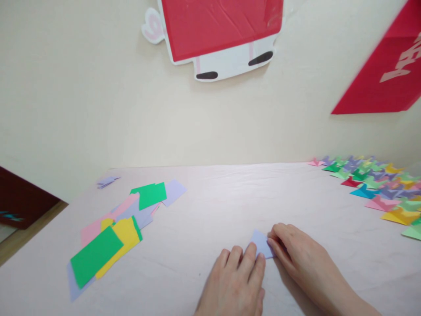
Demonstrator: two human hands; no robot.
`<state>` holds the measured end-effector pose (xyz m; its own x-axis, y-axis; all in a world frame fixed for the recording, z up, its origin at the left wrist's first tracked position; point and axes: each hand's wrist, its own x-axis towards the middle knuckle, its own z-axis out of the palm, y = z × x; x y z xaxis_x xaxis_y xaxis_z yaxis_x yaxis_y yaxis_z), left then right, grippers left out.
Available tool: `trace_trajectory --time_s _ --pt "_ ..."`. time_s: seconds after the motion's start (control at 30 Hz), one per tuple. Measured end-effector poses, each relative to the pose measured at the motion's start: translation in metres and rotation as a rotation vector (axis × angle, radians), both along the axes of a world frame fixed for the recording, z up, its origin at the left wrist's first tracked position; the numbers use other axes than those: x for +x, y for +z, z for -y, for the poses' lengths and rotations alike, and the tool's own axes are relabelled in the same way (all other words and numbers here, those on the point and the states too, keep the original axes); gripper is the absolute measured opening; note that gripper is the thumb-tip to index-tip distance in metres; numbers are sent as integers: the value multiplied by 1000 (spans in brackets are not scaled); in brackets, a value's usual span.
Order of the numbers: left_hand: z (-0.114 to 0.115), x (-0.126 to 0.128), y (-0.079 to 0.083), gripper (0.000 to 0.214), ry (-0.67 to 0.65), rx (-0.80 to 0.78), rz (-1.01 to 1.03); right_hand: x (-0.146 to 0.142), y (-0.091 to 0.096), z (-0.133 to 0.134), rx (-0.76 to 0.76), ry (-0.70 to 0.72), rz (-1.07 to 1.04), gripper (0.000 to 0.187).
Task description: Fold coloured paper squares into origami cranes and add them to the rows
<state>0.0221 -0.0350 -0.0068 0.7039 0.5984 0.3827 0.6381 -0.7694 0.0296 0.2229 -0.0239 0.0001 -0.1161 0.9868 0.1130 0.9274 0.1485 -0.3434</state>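
A small lavender paper piece lies flat on the pale table, near its front edge. My left hand rests knuckles up just left of it, its fingertips pressing on the paper's lower left corner. My right hand comes in from the right, fingers curled together and pressing on the paper's right edge. Most of the paper shows between the two hands; part is hidden under the fingers.
A loose pile of flat coloured paper rectangles, green, yellow, pink and lavender, lies at the left. Several folded paper pieces in many colours are spread at the far right. A small lavender folded piece sits at the back left. Red posters hang on the wall.
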Motion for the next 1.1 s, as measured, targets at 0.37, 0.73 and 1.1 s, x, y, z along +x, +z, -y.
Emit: trace_trajectory --time_s 0.37,0.73,1.1 --pt "-2 0 7 35 -30 -9 -101 1 -10 3 138 29 8 19" --pt "-1 -1 13 37 -21 -4 -119 -14 -8 12 155 63 -144 24" --pt "7 -13 1 31 54 14 -56 18 -15 17 147 -13 -83 33"
